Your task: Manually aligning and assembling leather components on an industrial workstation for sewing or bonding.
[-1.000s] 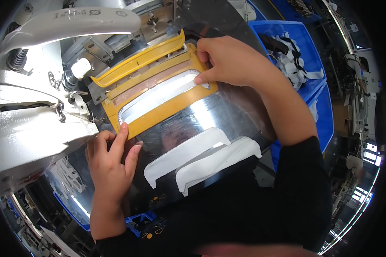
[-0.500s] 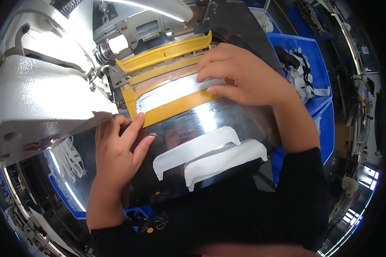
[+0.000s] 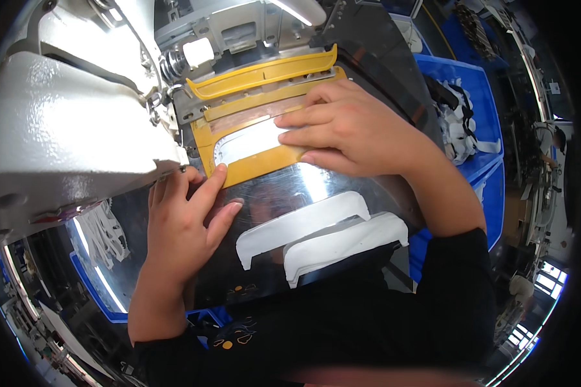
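A white fabric piece (image 3: 248, 140) lies in the curved slot of a yellow sewing template (image 3: 242, 169). My right hand (image 3: 345, 132) rests over its right part, fingers stretched out and pressed down on the fabric and the template's near strip; that end is hidden beneath it. With its index fingertip, my left hand (image 3: 187, 213) touches the template's near left corner. Its thumb stands apart, and its other fingers reach under the head of a white sewing machine (image 3: 77, 129). Neither hand grasps anything.
Nearer me on the shiny metal table lie a white curved fabric piece (image 3: 303, 222) and a small stack of similar pieces (image 3: 345, 245). Blue bins (image 3: 481, 116) with white and black pieces stand at right. White strips (image 3: 103, 235) hang at left. A raised yellow bar (image 3: 265, 72) lies behind the slot.
My right hand has slid left along the fabric, its fingers now flatter and covering more of it. My left hand stays at the template corner. The whole view has shifted slightly.
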Available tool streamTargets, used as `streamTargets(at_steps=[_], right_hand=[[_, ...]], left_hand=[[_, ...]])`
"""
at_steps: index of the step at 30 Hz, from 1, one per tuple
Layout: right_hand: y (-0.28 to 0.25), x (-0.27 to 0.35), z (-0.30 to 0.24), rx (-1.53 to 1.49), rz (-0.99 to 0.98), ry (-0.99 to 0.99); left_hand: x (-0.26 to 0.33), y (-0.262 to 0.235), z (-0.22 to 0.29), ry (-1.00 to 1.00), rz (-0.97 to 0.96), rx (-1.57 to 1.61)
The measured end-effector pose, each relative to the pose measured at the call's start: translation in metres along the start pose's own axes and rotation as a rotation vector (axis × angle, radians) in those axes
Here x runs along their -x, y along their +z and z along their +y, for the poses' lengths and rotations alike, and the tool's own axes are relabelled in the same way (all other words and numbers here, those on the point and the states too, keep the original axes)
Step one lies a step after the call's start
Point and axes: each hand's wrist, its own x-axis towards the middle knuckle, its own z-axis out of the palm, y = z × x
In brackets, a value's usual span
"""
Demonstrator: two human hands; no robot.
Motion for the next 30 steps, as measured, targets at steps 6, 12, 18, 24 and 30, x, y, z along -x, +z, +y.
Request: streamTargets(at_steps=[6, 12, 18, 24, 30], right_hand=[[0.0, -0.001, 0.0, -0.031, -0.04, 0.034], [0.01, 0.004, -0.001, -0.004, 0.045, 0.07], [0.007, 0.004, -0.008, 0.0, 0.159, -0.014], [0.004, 0.0, -0.039, -0.471, 0.011, -0.063], [0.008, -0.004, -0.057, -0.684, -0.144, 0.024]], left_hand=[[0.003, 0.0, 0.002, 0.013, 0.023, -0.021], [0.007, -0.004, 0.022, 0.092, -0.075, 0.202], [0.012, 0.005, 0.03, 0.084, -0.16, 0.274], [0.011, 0.01, 0.023, 0.087, -0.07, 0.354], [0.009, 0.012, 0.025, 0.155, 0.008, 0.35]])
